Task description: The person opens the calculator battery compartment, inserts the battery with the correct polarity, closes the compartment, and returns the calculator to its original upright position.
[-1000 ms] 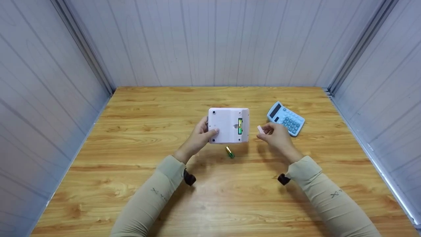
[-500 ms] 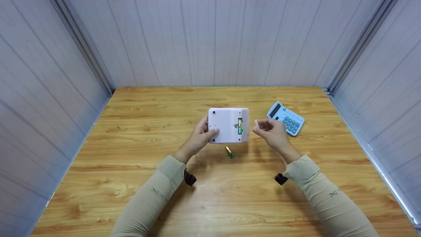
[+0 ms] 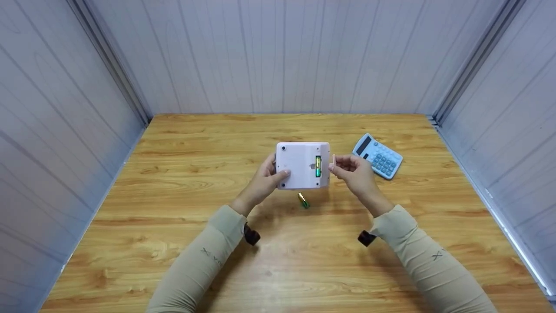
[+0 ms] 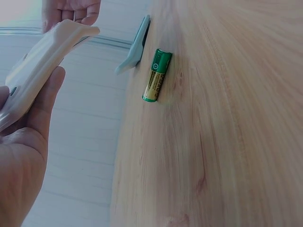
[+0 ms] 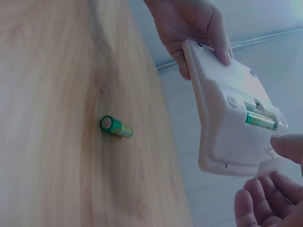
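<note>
My left hand [image 3: 262,180] grips a pale pink calculator [image 3: 297,167] by its left side, thumb on the back, which faces up. Its battery compartment lies uncovered, and a green and gold battery [image 5: 261,120] sits inside. Between thumb and fingers my right hand [image 3: 358,176] pinches a small pale battery cover [image 5: 269,166], held close by the calculator's right edge. Below the calculator, a second green and gold battery [image 3: 303,200] lies on the table; the left wrist view shows this loose battery [image 4: 157,75] on its side. The calculator's keys are hidden underneath.
A light blue calculator [image 3: 378,156] lies face up on the wooden table [image 3: 208,148], just beyond my right hand. Pale panelled walls [image 3: 278,56] enclose the table at the back and both sides.
My right hand has moved left with the battery cover, from a gap away to right beside the calculator's edge, turning the cover more upright. The left hand and calculator have barely moved.
</note>
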Tool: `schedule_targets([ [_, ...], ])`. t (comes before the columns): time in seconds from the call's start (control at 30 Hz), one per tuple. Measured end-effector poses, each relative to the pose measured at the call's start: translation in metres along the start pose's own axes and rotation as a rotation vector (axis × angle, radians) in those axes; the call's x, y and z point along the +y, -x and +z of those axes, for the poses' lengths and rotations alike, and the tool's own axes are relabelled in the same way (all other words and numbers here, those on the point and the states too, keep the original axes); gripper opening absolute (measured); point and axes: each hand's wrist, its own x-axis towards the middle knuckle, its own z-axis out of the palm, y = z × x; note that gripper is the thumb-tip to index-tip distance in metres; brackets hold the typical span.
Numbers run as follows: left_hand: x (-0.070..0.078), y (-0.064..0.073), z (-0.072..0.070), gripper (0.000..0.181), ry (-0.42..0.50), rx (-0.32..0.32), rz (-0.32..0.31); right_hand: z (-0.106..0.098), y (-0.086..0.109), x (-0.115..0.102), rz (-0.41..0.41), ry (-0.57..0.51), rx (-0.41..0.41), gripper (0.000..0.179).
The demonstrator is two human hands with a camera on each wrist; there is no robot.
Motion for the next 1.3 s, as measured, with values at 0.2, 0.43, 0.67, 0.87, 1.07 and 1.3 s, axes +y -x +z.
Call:
schedule_targets([
  [0.2, -0.002, 0.0, 0.002, 0.066, 0.004, 0.006, 0.002, 0.009, 0.002, -0.003, -0.057, -0.009, 0.012, 0.031],
  [0.43, -0.004, -0.002, 0.005, 0.063, -0.007, -0.012, 0.011, 0.019, 0.006, -0.007, -0.116, 0.01, 0.037, 0.028],
  [0.67, -0.006, -0.003, 0.005, 0.063, -0.001, -0.002, 0.02, 0.025, 0.008, -0.012, -0.116, 0.018, 0.044, 0.028],
  [0.87, -0.005, -0.003, 0.007, 0.067, -0.002, 0.002, 0.017, 0.027, 0.008, -0.013, -0.107, -0.008, 0.048, 0.027],
  [1.07, -0.005, -0.003, 0.007, 0.066, 0.003, 0.004, 0.01, 0.027, 0.008, -0.014, -0.111, -0.021, 0.045, 0.025],
  [1.3, -0.005, -0.002, 0.007, 0.067, 0.016, -0.013, 0.021, 0.026, 0.009, -0.014, -0.101, -0.005, 0.052, 0.024],
])
